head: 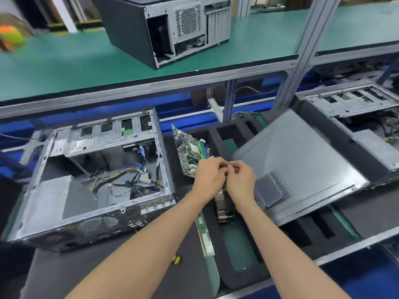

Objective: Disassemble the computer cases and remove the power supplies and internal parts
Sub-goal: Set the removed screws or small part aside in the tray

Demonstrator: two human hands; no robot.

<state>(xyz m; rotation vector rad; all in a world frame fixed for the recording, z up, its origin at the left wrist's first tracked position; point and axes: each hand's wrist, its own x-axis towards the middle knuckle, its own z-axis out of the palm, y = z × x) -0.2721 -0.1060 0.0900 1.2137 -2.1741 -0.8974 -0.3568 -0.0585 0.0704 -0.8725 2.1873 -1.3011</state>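
Head view, workstation with two tiers.

Hands: left hand (208, 172) and right hand (239, 180) meet at centre frame, fingertips together, both pinching something small and dark between them. The item is too small to identify. Directly below the hands sits a finned heatsink (224, 207), partly hidden by the right wrist; whether the pinched item belongs to it cannot be told.

Open computer case (95, 180), left of the hands, lies on its side on the table (133, 251), side panel off. Inside: loose cable bundle (129, 178), yellow, black and blue leads, near the middle; a grey metal box in the lower-left corner; drive cage along the top edge.

Motherboard (189, 153) stands tilted on edge in a slot of the black foam tray (241, 270), just beyond the left hand. A long green memory stick (206, 238) lies along the tray's left edge, under the left forearm.

Grey side panel (302, 165), with a perforated vent patch, rests slanted over the right part of the tray, beside the right hand.

Second opened case (364, 126) at far right, partly out of frame.

Upper shelf with green mat (64, 67) carries a closed black case (164, 29), rear face toward the camera.

Small yellow-handled tool (176, 259) on the table near the left forearm; blurred.
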